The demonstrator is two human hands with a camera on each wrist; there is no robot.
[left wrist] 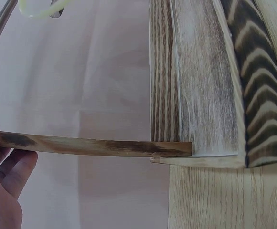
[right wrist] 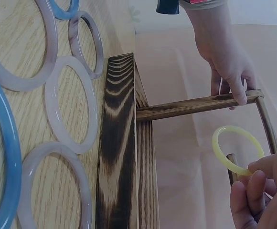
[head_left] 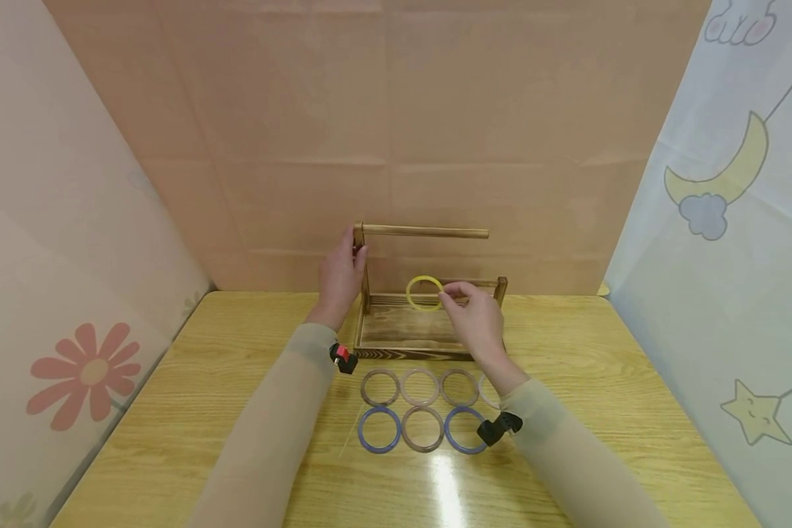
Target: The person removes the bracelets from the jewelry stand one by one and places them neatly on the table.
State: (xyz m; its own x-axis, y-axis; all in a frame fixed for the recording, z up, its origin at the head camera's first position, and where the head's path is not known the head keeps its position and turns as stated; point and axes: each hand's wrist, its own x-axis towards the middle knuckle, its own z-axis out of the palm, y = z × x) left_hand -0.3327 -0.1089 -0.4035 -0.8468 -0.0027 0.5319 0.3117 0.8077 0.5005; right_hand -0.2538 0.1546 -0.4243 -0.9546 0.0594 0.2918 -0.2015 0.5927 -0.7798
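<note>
Right hand (head_left: pixel 478 323) pinches a yellow bangle (head_left: pixel 424 292) at its rim, about 4 o'clock on the ring, thumb and fingertips clamped on it. The ring stands upright in the air above the tray of the wooden rack (head_left: pixel 402 334), below the top rod (head_left: pixel 425 232), near a lower rod's free end.

Left hand (head_left: pixel 341 275) curls round the rack's upright post at the 9 o'clock end of the top rod — steadying it.

Bangle looks thin, rigid, glossy — likely light, slick, perhaps brittle if dropped. A rim pinch suits it.

Seven more bangles (head_left: pixel 421 386) lie flat on the table (head_left: pixel 171 440) at 6 o'clock of the rack, in two rows.
</note>
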